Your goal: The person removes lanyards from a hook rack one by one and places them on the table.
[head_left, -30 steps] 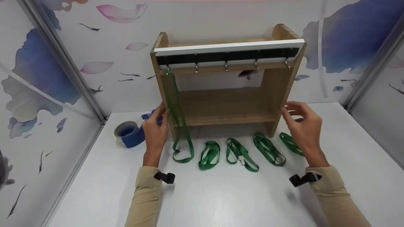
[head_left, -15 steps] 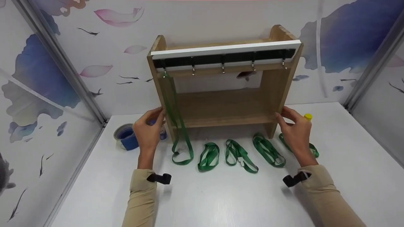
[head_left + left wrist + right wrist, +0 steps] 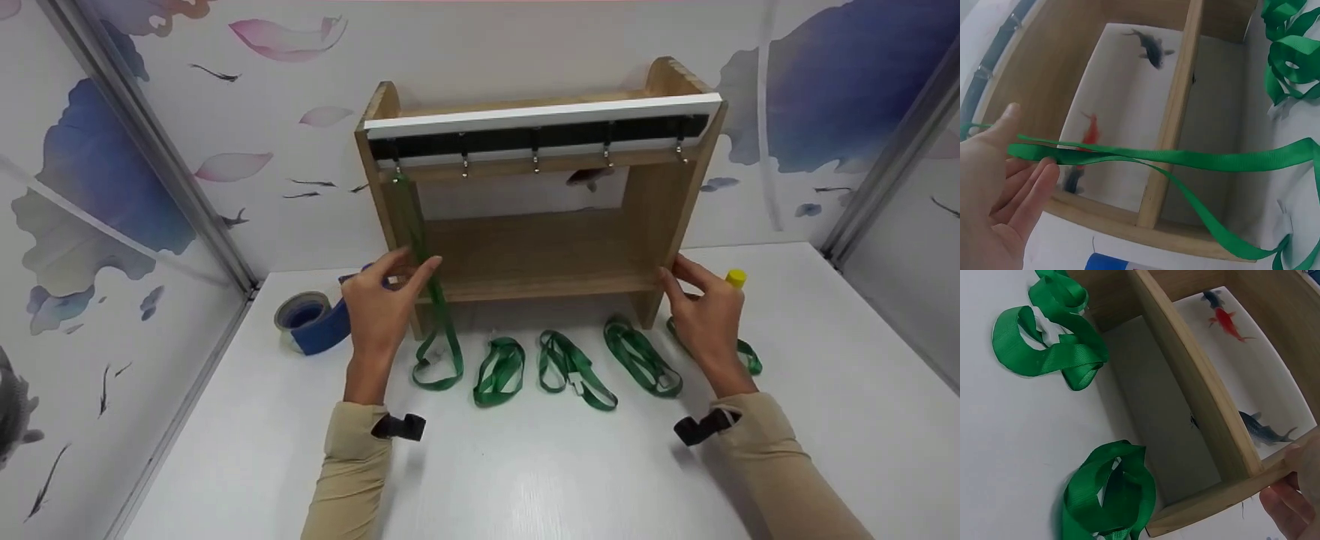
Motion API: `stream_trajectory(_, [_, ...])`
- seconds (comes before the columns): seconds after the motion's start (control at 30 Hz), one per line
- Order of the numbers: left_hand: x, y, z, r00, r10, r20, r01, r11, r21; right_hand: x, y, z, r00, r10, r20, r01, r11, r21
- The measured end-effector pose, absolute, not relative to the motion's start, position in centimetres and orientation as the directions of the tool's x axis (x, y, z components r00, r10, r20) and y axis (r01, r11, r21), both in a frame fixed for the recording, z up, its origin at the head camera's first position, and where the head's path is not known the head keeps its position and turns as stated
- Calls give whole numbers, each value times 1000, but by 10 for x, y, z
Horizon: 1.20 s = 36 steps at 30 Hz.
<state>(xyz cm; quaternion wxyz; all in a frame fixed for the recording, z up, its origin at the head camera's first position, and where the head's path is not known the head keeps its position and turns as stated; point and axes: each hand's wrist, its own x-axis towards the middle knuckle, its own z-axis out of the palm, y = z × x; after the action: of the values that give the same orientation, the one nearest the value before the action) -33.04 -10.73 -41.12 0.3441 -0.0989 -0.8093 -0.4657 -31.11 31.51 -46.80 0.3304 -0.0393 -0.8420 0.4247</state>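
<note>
A wooden rack (image 3: pixel 540 255) with a row of metal hooks (image 3: pixel 535 159) stands on the white table. One green lanyard (image 3: pixel 439 330) hangs from the leftmost hook. My left hand (image 3: pixel 386 300) is at the rack's left post. The lanyard (image 3: pixel 1185 160) runs between its thumb and straight fingers (image 3: pixel 1039 180). My right hand (image 3: pixel 705 307) grips the rack's right side panel, thumb in front. Its fingertips (image 3: pixel 1292 500) show at the shelf (image 3: pixel 1196 394) edge.
Several more green lanyards (image 3: pixel 499 367) (image 3: pixel 574 367) (image 3: pixel 641 356) lie coiled in a row before the rack, one (image 3: pixel 746 360) partly behind my right hand. A roll of blue tape (image 3: pixel 307 319) sits left of the rack, a yellow cap (image 3: pixel 736 278) to its right. Patterned walls close in three sides.
My left hand left the rack's left side and moved right onto the hanging lanyard. My right hand closed in onto the right panel and stays there.
</note>
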Motion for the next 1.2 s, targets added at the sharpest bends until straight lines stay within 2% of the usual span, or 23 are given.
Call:
stream_trajectory(0.47, [-333, -110, -411, -692, -160, 704, 539, 535, 651, -311, 316, -472, -756, 335, 563, -263, 632, -729])
stream_trajectory(0.93, [-326, -105, -406, -755, -110, 647, 501, 540, 677, -311, 316, -471, -753, 337, 565, -262, 634, -728])
stream_trajectory(1.2, [-325, -96, -407, -749, -105, 654, 491, 574, 655, -310, 315, -471, -754, 344, 559, -248, 639, -728])
